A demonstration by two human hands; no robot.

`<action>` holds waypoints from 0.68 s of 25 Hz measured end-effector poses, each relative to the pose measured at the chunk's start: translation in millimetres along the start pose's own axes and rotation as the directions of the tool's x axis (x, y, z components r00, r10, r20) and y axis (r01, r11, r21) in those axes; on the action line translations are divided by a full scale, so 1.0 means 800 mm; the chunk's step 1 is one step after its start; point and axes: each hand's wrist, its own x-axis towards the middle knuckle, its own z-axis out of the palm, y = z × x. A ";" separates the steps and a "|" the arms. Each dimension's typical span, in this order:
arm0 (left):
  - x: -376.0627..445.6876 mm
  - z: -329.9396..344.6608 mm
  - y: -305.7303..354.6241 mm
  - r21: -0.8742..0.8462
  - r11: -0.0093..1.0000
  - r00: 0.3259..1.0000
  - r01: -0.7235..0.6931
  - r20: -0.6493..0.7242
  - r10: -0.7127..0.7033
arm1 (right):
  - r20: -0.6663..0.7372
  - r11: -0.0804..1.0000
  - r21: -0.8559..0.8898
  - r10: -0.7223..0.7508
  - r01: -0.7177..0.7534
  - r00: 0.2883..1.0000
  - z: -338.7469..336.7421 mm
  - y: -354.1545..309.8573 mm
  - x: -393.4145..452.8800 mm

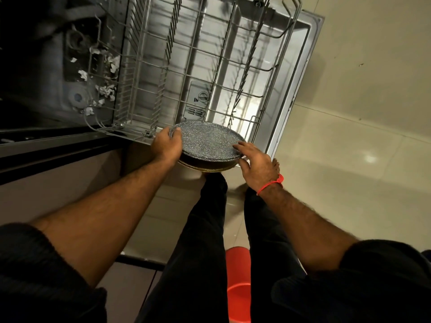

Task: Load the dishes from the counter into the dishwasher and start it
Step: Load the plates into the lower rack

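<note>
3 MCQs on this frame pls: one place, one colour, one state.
1. Where is the stack of plates?
A. At the near edge of the lower rack
B. On the floor
C. Inside the orange bucket

2. What colour is the thread on the right wrist?
A. Blue
B. Red
C. White

3. What is in the pulled-out rack?
A. It is full of glasses
B. One pot
C. No dishes to be seen

Answers:
1 A, the left hand and the right hand hold the stack at the rack's near edge.
2 B, the thread is red.
3 C, only bare wire tines show.
</note>
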 end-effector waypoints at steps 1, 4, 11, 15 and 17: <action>-0.005 0.001 -0.001 0.028 1.000 1.000 -0.009 -0.012 0.009 | -0.002 1.000 -0.001 0.007 -0.007 1.000 -0.001 -0.001 -0.002; -0.019 0.002 -0.003 0.001 1.000 0.999 -0.015 -0.046 0.015 | -0.015 1.000 -0.002 0.012 -0.012 1.000 -0.005 -0.004 -0.010; -0.031 -0.001 -0.019 -0.235 0.968 0.995 -0.091 -0.054 0.081 | -0.014 1.000 -0.001 -0.027 0.027 1.000 0.008 -0.010 -0.013; -0.029 0.001 -0.015 -0.219 0.965 0.989 -0.144 -0.004 0.147 | 0.007 0.999 -0.005 -0.039 0.039 0.999 0.011 -0.016 -0.009; -0.026 0.000 -0.014 -0.202 0.965 0.985 -0.167 0.009 0.173 | 0.021 1.000 -0.010 -0.028 0.028 0.999 0.011 -0.014 -0.007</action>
